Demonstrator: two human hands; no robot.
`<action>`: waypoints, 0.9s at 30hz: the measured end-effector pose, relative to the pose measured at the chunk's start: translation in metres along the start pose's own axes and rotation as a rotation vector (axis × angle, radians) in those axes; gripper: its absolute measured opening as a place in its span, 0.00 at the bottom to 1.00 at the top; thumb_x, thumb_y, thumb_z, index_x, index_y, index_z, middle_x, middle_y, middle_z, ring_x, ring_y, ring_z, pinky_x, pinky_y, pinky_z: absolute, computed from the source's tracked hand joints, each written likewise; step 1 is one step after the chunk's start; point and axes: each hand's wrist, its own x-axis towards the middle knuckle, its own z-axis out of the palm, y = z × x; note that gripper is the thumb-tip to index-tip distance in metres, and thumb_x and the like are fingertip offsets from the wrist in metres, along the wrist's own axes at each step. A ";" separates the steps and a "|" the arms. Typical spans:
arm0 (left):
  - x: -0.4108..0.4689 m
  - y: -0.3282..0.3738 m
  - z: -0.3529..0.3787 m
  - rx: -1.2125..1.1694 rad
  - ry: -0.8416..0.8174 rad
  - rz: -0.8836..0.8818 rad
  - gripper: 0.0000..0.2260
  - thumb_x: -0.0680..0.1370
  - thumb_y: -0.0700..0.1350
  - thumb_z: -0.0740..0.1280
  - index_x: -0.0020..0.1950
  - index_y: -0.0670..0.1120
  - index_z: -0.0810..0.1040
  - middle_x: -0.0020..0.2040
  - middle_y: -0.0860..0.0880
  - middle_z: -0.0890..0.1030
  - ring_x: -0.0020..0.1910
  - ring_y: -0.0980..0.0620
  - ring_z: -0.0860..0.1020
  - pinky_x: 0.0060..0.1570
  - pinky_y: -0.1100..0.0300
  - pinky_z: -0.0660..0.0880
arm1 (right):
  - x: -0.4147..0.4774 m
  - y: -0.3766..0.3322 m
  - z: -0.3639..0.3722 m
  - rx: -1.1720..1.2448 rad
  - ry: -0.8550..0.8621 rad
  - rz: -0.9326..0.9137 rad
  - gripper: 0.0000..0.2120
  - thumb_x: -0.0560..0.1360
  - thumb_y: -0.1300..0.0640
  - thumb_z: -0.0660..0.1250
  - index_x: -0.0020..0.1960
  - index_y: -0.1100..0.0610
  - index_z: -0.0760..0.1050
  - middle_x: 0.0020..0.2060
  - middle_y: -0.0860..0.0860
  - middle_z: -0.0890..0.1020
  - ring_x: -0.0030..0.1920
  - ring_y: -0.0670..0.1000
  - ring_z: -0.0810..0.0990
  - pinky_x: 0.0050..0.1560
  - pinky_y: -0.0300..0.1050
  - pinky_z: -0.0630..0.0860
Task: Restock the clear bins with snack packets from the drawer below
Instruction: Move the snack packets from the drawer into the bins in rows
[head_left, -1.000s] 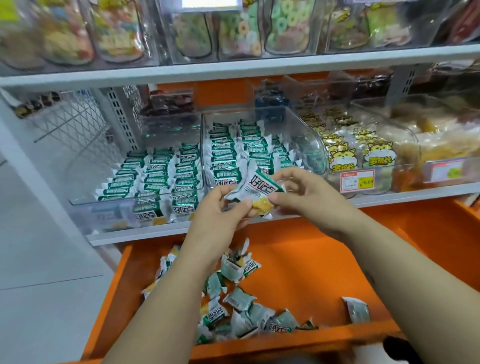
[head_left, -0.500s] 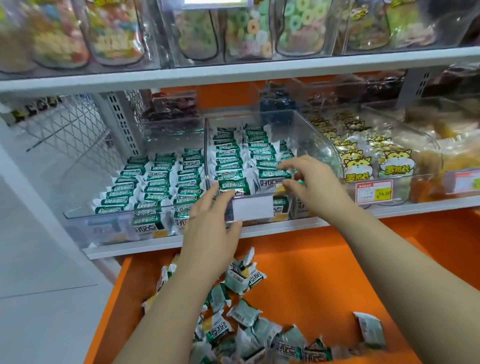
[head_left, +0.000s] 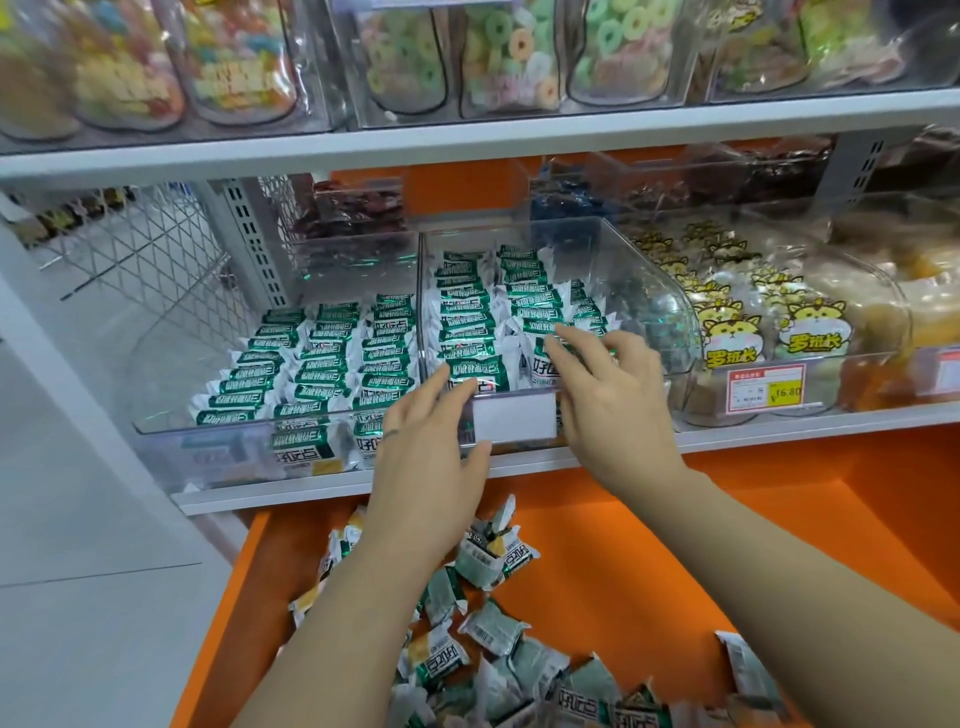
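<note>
- A second ago, both hands held one green-and-white snack packet between them, in the air in front of the shelf. That packet is now out of their grasp and stands in the front right of the middle clear bin (head_left: 662, 312).
- The newly placed packet (head_left: 540, 366) appears to be the one standing upright with its printed face forward, just behind the bin's blank white label (head_left: 514, 418).
- The left hand (head_left: 431, 462) has risen from below the packet to the bin's front edge. Its fingers are nearly straight, the tips touch the front packet of the left-hand row, and it holds nothing.
- The right hand (head_left: 618, 400) stays over the bin's right-hand rows. Its fingers are spread and only slightly bent, with the tips resting on the packet tops. No packet is seen enclosed in it, though the thumb side is partly hidden.
- Both hands seem to be squaring the front rows rather than carrying stock, so one restocking cycle looks essentially complete.
- The rows (head_left: 467, 317) in this bin run tidily to the back, and the left clear bin (head_left: 171, 384) is also lined with packets.
- Many loose packets (head_left: 488, 629) still lie heaped in the orange drawer (head_left: 779, 545) below, so the task is far from finished.
- The likely next need is a reach down into the drawer for another packet.
</note>
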 end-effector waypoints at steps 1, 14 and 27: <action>0.000 0.000 0.000 0.004 0.001 0.001 0.27 0.79 0.48 0.64 0.76 0.56 0.60 0.77 0.58 0.54 0.75 0.54 0.50 0.73 0.53 0.54 | -0.001 -0.006 0.001 0.009 -0.039 -0.003 0.20 0.72 0.62 0.66 0.64 0.61 0.75 0.61 0.55 0.79 0.54 0.57 0.67 0.50 0.53 0.69; -0.002 -0.010 0.008 0.169 -0.088 0.088 0.28 0.80 0.52 0.61 0.77 0.57 0.53 0.78 0.54 0.40 0.76 0.52 0.42 0.74 0.51 0.54 | -0.003 -0.004 -0.001 0.239 -0.117 0.027 0.20 0.76 0.55 0.55 0.61 0.62 0.75 0.56 0.55 0.81 0.55 0.54 0.70 0.57 0.45 0.64; -0.006 -0.007 0.014 0.217 -0.082 0.072 0.29 0.80 0.51 0.60 0.78 0.57 0.51 0.78 0.52 0.38 0.76 0.49 0.39 0.74 0.50 0.52 | -0.007 0.001 -0.010 0.180 -0.328 -0.034 0.29 0.76 0.43 0.53 0.72 0.57 0.67 0.61 0.52 0.74 0.66 0.55 0.68 0.73 0.58 0.55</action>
